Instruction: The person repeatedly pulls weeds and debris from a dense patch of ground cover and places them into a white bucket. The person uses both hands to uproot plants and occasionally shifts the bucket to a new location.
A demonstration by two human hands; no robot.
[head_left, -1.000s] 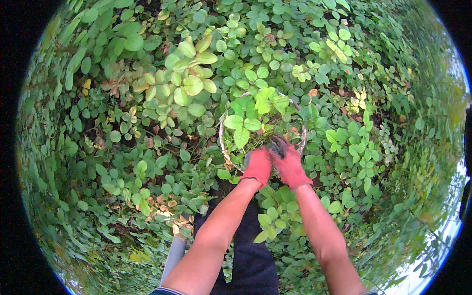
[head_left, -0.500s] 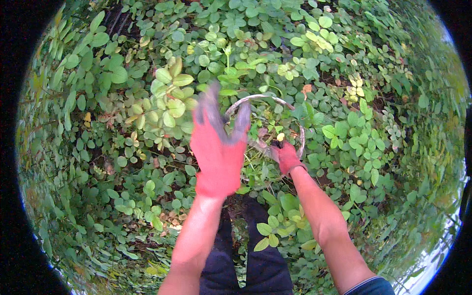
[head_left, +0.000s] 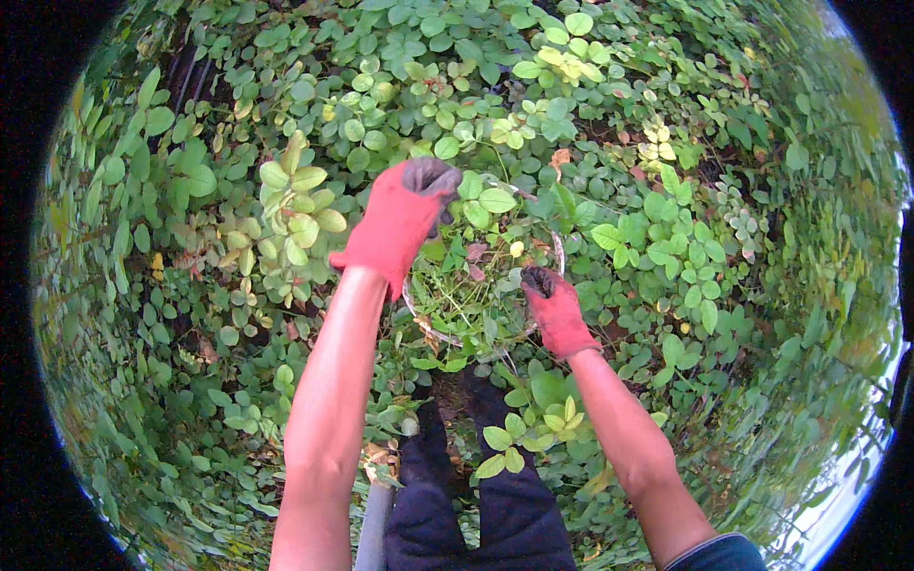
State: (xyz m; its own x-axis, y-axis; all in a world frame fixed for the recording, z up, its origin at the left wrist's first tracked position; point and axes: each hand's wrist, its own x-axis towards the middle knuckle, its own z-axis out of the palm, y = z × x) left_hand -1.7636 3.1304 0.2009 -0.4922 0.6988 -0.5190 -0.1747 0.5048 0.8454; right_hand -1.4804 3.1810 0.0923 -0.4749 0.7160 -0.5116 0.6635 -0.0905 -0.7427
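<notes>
Two gloved hands, one basket. Left hand [head_left: 398,226] raised over leaves, fingers curled down, dark tips bunched; whether anything is held, cannot tell. Right hand [head_left: 555,309] lower, fingers closed on basket [head_left: 476,285] rim at its right side. Basket round, thin rim, holds cut greens; sits among plants between hands, just below left fingertips. Broad-leaf weeds [head_left: 295,209] crowd all sides, overlapping far rim. Two dark trouser legs [head_left: 486,495] below basket. One grey pole [head_left: 373,528] beside left leg.
</notes>
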